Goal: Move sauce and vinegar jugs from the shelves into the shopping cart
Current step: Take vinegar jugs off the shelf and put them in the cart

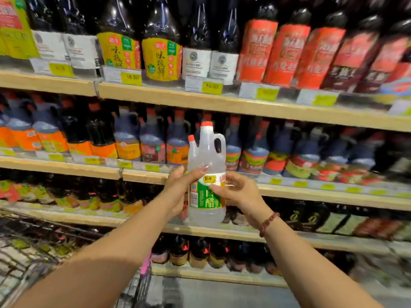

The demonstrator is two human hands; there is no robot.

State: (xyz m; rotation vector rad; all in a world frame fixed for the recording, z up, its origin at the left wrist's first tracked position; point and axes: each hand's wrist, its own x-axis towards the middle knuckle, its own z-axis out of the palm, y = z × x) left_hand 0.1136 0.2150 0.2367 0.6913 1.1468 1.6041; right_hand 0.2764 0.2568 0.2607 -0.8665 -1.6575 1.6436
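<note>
A clear vinegar jug (208,156) with a red cap, a moulded handle and a green and white label is held upright in front of the shelves. My left hand (181,185) grips its left side, thumb across the front. My right hand (238,192) holds its right side at the label, a bead bracelet on the wrist. A second clear jug with a red cap (191,147) shows just behind it on the left; whether it is in my left hand is unclear. The wire shopping cart (40,245) sits at the lower left, below my left forearm.
Wooden shelves (222,103) full of dark sauce jugs and bottles fill the view: tall bottles with red, yellow and white labels on top, handled jugs with orange and red labels (153,143) in the middle rows. The grey floor (211,294) runs along the bottom.
</note>
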